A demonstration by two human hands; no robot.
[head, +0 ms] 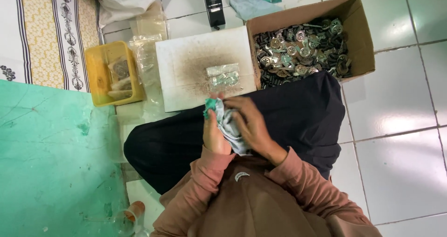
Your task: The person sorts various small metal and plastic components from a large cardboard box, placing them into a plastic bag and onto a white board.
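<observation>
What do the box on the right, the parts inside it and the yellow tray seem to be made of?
The box looks like plain brown corrugated cardboard, matte, with folded flaps. The parts appear to be metal: silvery discs that glint, mixed with darker pieces, possibly rubber or plastic. The yellow tray seems to be moulded plastic, smooth and evenly coloured.

Floor is covered in glossy white tiles (396,120); green mat (51,162) is laid beside patterned cloth (42,32); overhead light is reflected.

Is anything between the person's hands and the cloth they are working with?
Nothing visible. The left hand and right hand both grip the grey-green cloth directly, above the lap, just short of the stained white board.
</observation>
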